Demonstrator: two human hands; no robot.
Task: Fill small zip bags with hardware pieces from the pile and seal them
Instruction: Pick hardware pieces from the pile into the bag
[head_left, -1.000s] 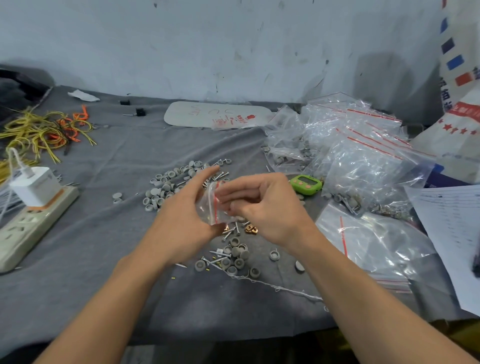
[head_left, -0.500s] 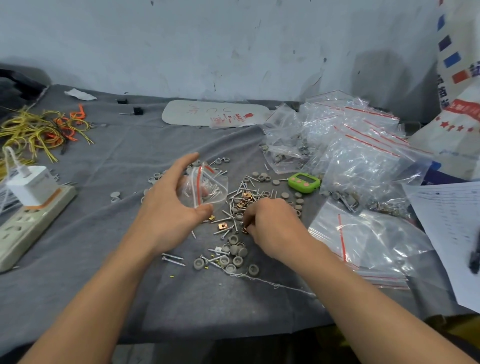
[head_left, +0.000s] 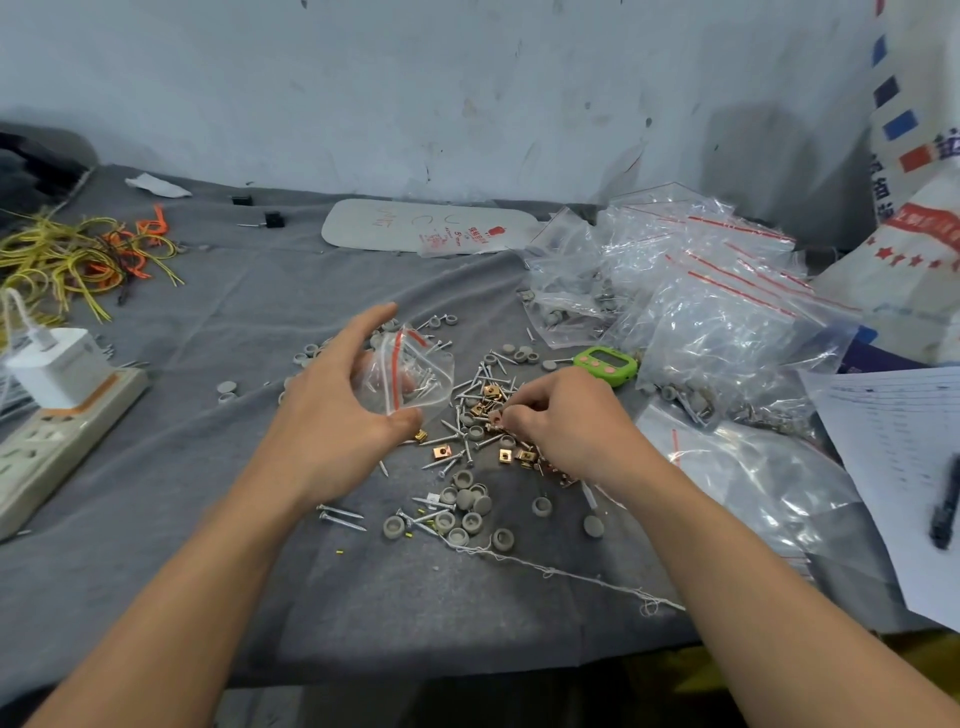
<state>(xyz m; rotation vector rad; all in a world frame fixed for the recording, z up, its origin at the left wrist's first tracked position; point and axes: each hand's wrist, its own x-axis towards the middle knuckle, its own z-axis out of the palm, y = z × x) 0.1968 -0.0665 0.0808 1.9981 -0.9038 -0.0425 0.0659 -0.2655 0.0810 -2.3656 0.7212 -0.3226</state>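
Observation:
My left hand (head_left: 332, 415) holds a small clear zip bag (head_left: 410, 376) with a red seal strip, its mouth held open, with a few screws inside. Just right of it lies the hardware pile (head_left: 478, 431): silver screws, brass square clips and grey round caps on the grey cloth. My right hand (head_left: 566, 426) rests on the pile with its fingers curled, pinching a brass clip (head_left: 494, 417) at its fingertips. More grey caps (head_left: 465, 512) lie nearer to me.
A heap of filled and empty zip bags (head_left: 701, 306) sits at the right, with a green timer (head_left: 607, 365) beside it. Paper sheet and pen (head_left: 943, 504) lie far right. A power strip with charger (head_left: 57, 410) and yellow wires (head_left: 67, 260) are at left.
My right hand left the bag's mouth and dropped to the pile, where it now pinches a brass clip. My left hand lowered the bag and shifted it slightly left.

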